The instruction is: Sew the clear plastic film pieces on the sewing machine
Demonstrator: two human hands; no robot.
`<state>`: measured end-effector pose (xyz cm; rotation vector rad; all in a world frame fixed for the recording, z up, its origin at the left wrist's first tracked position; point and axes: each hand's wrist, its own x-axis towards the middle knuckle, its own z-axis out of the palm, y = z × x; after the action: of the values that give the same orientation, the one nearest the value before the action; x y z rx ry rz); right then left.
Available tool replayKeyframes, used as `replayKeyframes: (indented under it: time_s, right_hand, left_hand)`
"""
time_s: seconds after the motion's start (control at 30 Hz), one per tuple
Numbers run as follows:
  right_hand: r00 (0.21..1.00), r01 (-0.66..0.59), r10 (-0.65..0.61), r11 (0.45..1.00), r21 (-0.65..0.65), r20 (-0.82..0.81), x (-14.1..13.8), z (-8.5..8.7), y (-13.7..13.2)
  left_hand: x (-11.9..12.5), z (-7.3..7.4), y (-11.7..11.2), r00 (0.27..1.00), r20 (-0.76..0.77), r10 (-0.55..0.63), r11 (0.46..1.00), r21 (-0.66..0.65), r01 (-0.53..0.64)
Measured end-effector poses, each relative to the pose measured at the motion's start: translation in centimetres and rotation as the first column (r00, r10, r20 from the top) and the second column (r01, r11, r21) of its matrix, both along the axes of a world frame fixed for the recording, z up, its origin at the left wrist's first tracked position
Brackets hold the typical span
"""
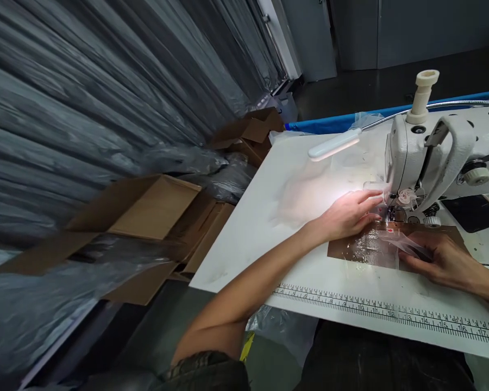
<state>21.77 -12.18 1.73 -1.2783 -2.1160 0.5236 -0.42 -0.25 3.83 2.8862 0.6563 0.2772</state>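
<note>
"So, where's the clear film (407, 243) sitting?"

"On the brown plate (338, 250), just in front of the sewing machine (401, 144), low by the needle end of its head."

"And your hands?"

"My right hand (440, 255) has a loose fold of it pinched between thumb and fingers. My left hand (352, 213) is palm down, fingers stretched out toward the needle end, curled around nothing; whether the tips press on plastic I can't tell."

"How would it handle?"

"Very light, I'd say, and limp, with a shine that makes me expect it to slip and crease. It probably won't hold its own shape, so I'd take it by a free edge on my right-hand side, and steady the rest with flat fingertips, clear of the needle."

"Which way does it point?"

"The raised fold runs from near the small red mark (390, 231) off to my right, slanting a little toward me, roughly along the printed ruler (362, 305). The outline gets lost against the plate, so I can't give the whole piece's long axis."
</note>
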Motion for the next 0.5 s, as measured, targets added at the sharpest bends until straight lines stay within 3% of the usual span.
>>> replayKeyframes:
  time_s: [0.07, 0.2, 0.37, 0.5]
  right_hand:
    - [0.997, -0.077, 0.077, 0.997, -0.010, 0.005, 0.0, -0.2, 0.1]
    - [0.999, -0.034, 0.031, 0.992, 0.119, 0.029, 0.1, -0.5, 0.1]
    - [0.998, -0.038, 0.028, 0.985, 0.169, 0.061, -0.1, -0.8, 0.3]
    - [0.999, -0.047, 0.043, 0.987, 0.154, 0.034, -0.5, -0.6, 0.4]
  left_hand:
    - [0.4, -0.6, 0.9, 0.993, -0.116, 0.012, 0.993, 0.116, 0.001]
    - [0.6, -1.7, -0.1, 0.966, -0.220, 0.137, 0.957, 0.282, -0.071]
    - [0.2, -2.2, -1.7, 0.963, -0.157, 0.220, 0.929, 0.334, -0.158]
    - [-0.1, -2.8, -1.0, 0.990, -0.050, 0.133, 0.928, 0.357, -0.107]
